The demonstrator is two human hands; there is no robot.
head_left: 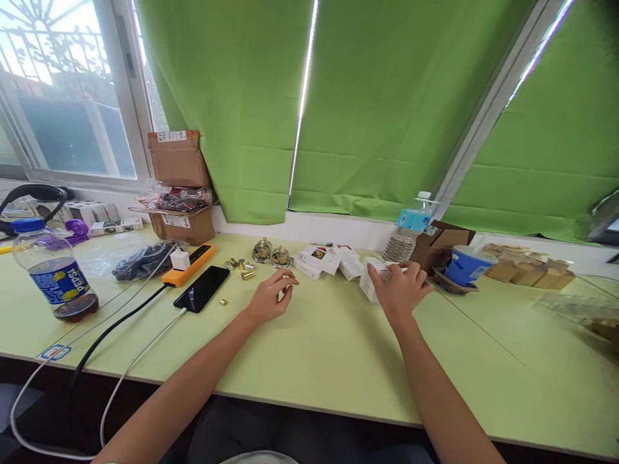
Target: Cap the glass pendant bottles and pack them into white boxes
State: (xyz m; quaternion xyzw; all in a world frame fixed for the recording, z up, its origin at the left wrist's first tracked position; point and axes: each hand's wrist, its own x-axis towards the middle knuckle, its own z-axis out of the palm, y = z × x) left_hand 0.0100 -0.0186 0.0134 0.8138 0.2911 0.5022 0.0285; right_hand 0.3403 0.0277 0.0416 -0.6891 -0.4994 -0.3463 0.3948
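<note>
Pale-green tabletop bears 2 ornate vessels, unboxed, beside loose gold cylinders; your left hand curls open, your right hand touches 1 white carton, grip unclear.

the right hand touches a small white cardboard box on the pale green table; the left hand, empty with curled fingers, is near two round ornate glass jars.
</note>
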